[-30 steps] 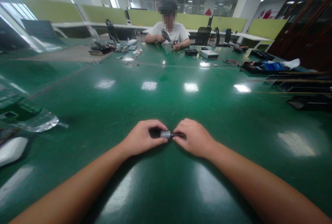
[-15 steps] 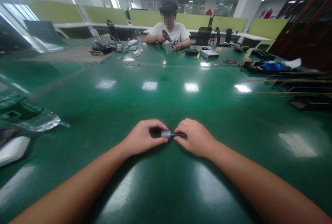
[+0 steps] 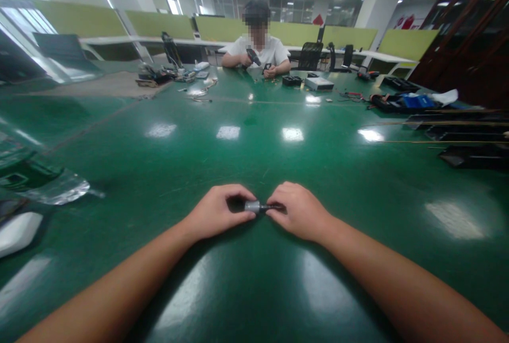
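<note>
A small silver-grey cylinder with a thin dark shaft lies sideways just over the green table. My left hand pinches the cylinder between thumb and fingers. From the other side, my right hand closes its fingertips around the dark shaft, whose far end is partly hidden by the palm. A short stretch of the shaft shows between the hands. The exact kind of this part is too small to tell.
At left lie a large clear bottle and a white object. Dark trays and a tool bag are at right. Across the table, a person in a white shirt holds a power drill.
My left hand and the silver-grey cylinder have shifted slightly left, so a little more dark shaft shows between the hands. Both grips stay the same. The view has moved slightly.
</note>
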A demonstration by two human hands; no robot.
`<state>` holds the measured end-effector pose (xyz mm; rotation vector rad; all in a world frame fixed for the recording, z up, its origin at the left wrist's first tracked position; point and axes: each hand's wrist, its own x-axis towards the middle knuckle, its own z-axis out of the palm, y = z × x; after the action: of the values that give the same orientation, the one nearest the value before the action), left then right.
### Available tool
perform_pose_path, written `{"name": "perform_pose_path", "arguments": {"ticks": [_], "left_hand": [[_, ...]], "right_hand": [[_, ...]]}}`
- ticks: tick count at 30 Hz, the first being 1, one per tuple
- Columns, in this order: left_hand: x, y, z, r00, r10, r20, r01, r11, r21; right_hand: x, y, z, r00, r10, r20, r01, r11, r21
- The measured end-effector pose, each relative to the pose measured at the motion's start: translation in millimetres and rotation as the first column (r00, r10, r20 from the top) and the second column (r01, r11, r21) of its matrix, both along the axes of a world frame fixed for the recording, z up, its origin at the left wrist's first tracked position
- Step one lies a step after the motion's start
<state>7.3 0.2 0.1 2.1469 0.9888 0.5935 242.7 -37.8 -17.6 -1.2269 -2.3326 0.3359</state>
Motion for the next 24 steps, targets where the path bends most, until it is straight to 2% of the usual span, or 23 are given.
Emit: {"name": "perform_pose_path", "arguments": {"ticks": [24], "left_hand": [[0.9, -0.6, 4.0, 1.0, 0.012, -0.018, -0.012, 1.0, -0.005]], "right_hand": [[9.3, -1.2, 5.2, 0.999, -0.025, 0.046, 0.028, 0.998, -0.053]]}}
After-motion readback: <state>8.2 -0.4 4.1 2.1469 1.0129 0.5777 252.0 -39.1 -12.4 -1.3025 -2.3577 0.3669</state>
